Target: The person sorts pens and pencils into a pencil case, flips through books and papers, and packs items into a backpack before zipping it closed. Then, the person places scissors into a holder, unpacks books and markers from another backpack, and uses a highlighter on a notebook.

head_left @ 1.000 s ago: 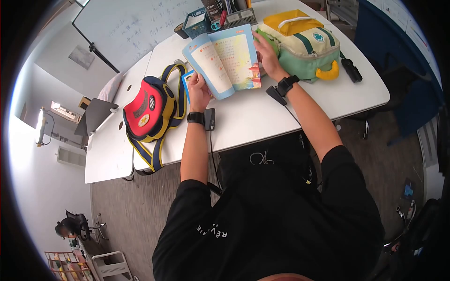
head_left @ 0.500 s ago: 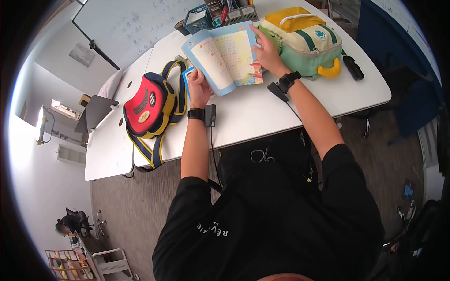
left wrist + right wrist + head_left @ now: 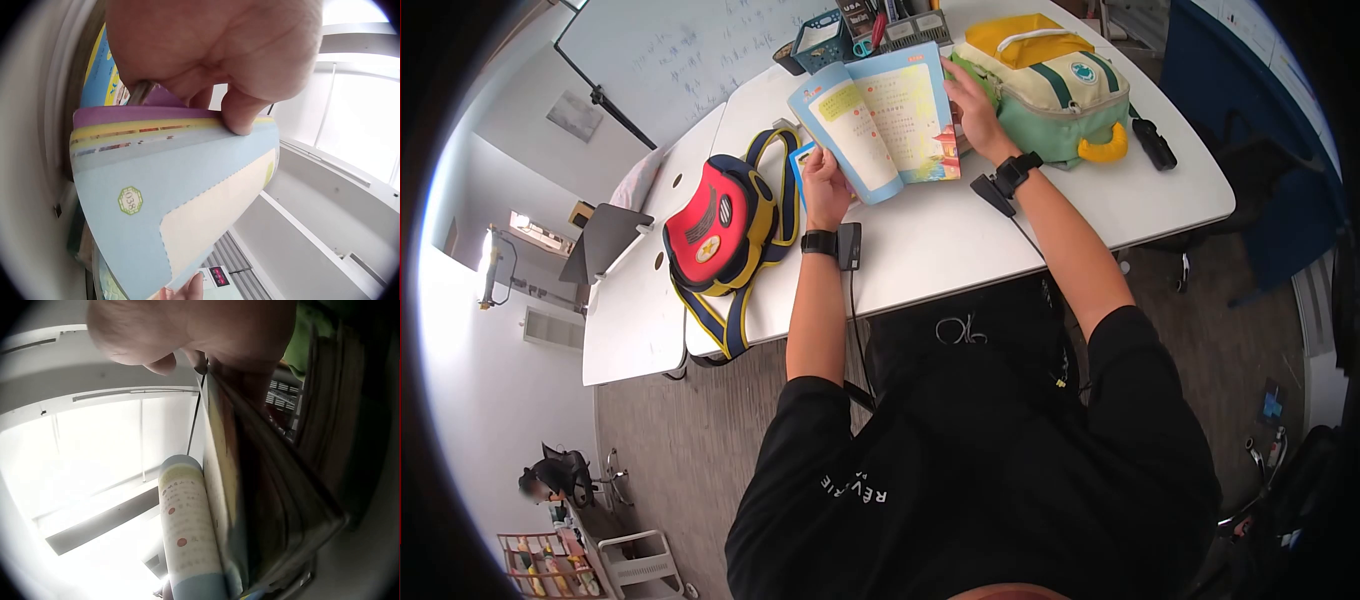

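Note:
An open book (image 3: 905,125) with blue-bordered pages is held up above the table in the head view. The left hand (image 3: 827,188) grips its lower left edge; in the left wrist view that hand (image 3: 215,50) pinches the page stack (image 3: 156,169), its thumb on the light blue page. At the book's right edge is the right hand (image 3: 980,118), gripping the side. The right wrist view shows this hand (image 3: 200,331) over the top of the book's pages (image 3: 275,487), with one page curled over at the left. A blue-edged item (image 3: 802,172) lies behind the left hand.
On the left lies a red and navy backpack (image 3: 715,225); a green, cream and yellow backpack (image 3: 1050,105) lies right of the book. Behind are a teal basket (image 3: 822,45) and a pen holder (image 3: 915,35). Black devices (image 3: 850,247) with cables sit near the wrists.
The right hand's fingers have shifted slightly along the book's right edge. The view has moved a little, and the left page's curl has changed slightly. Both hands still hold the book.

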Available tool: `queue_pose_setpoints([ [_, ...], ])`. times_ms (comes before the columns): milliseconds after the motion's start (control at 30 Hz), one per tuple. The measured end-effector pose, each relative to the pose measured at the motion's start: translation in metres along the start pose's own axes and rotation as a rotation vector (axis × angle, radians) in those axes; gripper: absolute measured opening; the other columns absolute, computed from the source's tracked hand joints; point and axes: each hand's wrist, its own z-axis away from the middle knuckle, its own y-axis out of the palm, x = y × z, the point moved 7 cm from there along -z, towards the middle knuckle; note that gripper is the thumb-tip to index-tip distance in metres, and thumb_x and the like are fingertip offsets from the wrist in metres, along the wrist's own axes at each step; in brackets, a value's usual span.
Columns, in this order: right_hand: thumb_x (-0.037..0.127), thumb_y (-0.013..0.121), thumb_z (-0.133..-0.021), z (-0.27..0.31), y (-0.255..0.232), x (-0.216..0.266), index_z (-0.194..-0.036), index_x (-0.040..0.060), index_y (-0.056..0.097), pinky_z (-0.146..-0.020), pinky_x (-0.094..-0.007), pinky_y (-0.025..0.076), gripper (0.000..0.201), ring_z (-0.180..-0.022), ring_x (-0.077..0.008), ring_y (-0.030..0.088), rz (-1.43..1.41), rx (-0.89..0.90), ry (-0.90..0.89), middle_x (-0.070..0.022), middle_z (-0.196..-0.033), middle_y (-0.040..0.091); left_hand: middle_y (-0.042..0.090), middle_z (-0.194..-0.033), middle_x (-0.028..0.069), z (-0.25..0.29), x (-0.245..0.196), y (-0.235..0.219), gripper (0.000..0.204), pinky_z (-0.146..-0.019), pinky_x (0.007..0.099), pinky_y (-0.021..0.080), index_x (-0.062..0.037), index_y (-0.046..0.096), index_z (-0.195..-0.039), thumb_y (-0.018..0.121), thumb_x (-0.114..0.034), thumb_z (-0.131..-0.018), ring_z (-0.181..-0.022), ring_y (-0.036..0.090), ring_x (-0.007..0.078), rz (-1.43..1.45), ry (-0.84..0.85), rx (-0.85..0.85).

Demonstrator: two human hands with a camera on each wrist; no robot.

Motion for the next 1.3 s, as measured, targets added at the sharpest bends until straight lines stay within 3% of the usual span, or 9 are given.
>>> queue_pose_setpoints([
  [100,0.01,0.049,-0.098,-0.001,0.001,0.0,-0.151,0.0027,0.033,-0.095,-0.0277,0.046,0.056,-0.112,-0.0141,0.057,0.024,0.04,-0.015,-0.0119,-0.128,0.059,0.068,-0.09,0.0036,0.008,-0.006,0.008,0.021,-0.05,0.0258,0.044,-0.0048,0.058,-0.115,0.043,-0.015,-0.106,-0.06,0.059,0.0112,0.066,-0.028,-0.339],
  [400,-0.011,0.044,-0.09,0.005,0.011,0.016,-0.157,0.0146,0.025,-0.068,-0.0208,0.053,0.074,-0.101,-0.0124,0.065,0.291,0.056,-0.13,-0.0169,-0.129,0.062,0.07,-0.104,0.0069,-0.005,0.009,-0.012,0.025,-0.06,0.0279,0.053,-0.0024,0.057,-0.122,0.041,-0.013,-0.106,-0.074,0.067,0.0149,0.095,0.013,0.172],
  [467,-0.012,0.044,-0.089,0.005,0.013,0.017,-0.157,0.0152,0.025,-0.062,-0.0199,0.052,0.075,-0.098,-0.0118,0.065,0.26,0.05,-0.139,-0.0164,-0.128,0.062,0.07,-0.095,0.0055,0.009,-0.003,0.005,0.022,-0.053,0.0268,0.049,-0.0037,0.058,-0.118,0.042,-0.013,-0.106,-0.062,0.062,0.0134,0.085,-0.044,-0.348],
  [533,-0.012,0.044,-0.089,0.003,0.012,0.018,-0.157,0.0159,0.025,-0.056,-0.019,0.051,0.076,-0.096,-0.0111,0.066,0.229,0.043,-0.141,-0.0159,-0.127,0.063,0.07,-0.095,0.0057,-0.001,0.006,-0.019,0.022,-0.053,0.0268,0.05,-0.0034,0.057,-0.118,0.042,-0.013,-0.106,-0.063,0.063,0.0137,0.042,-0.023,-0.204],
  [733,-0.001,0.048,-0.095,-0.002,0.004,0.001,-0.154,0.0068,0.03,-0.095,-0.0274,0.046,0.062,-0.112,-0.0155,0.059,0.123,0.044,-0.062,-0.0151,-0.127,0.061,0.069,-0.102,0.0065,-0.002,0.01,-0.022,0.025,-0.059,0.0271,0.053,-0.003,0.056,-0.124,0.043,-0.013,-0.105,-0.076,0.067,0.0147,0.062,0.001,0.043],
  [1033,-0.004,0.048,-0.092,0.001,0.002,-0.002,-0.155,0.0072,0.027,-0.095,-0.0279,0.046,0.067,-0.115,-0.0163,0.058,0.178,0.015,0.01,-0.0154,-0.13,0.059,0.063,-0.124,0.0101,-0.011,0.026,-0.046,0.03,-0.092,0.0389,0.055,-0.0019,0.049,-0.132,0.041,-0.015,-0.106,-0.111,0.065,0.0237,0.012,-0.015,0.046],
  [1133,-0.008,0.046,-0.091,0.005,0.01,0.011,-0.156,0.0096,0.026,-0.095,-0.0267,0.047,0.07,-0.115,-0.0156,0.057,0.197,0.042,-0.043,-0.0152,-0.13,0.059,0.069,-0.099,0.0039,0.0,0.009,-0.02,0.025,-0.057,0.0244,0.048,-0.0034,0.057,-0.123,0.041,-0.013,-0.106,-0.073,0.063,0.0118,0.004,0.001,-0.076],
  [1233,-0.011,0.044,-0.091,0.0,0.007,0.008,-0.156,0.0112,0.027,-0.094,-0.0256,0.047,0.071,-0.115,-0.0151,0.058,0.232,0.042,-0.159,-0.0148,-0.13,0.06,0.064,-0.122,0.0105,-0.004,0.014,-0.027,0.031,-0.089,0.0386,0.056,-0.0023,0.049,-0.132,0.041,-0.017,-0.106,-0.108,0.066,0.0236,0.026,-0.014,-0.03],
  [1300,-0.009,0.046,-0.091,-0.002,0.006,0.006,-0.156,0.0095,0.028,-0.096,-0.0269,0.046,0.069,-0.116,-0.0157,0.057,0.219,0.039,-0.13,-0.0146,-0.131,0.059,0.067,-0.11,0.0081,0.002,0.002,-0.003,0.027,-0.07,0.0328,0.051,-0.0031,0.053,-0.128,0.041,-0.016,-0.106,-0.089,0.065,0.0184,0.038,-0.017,-0.148],
])
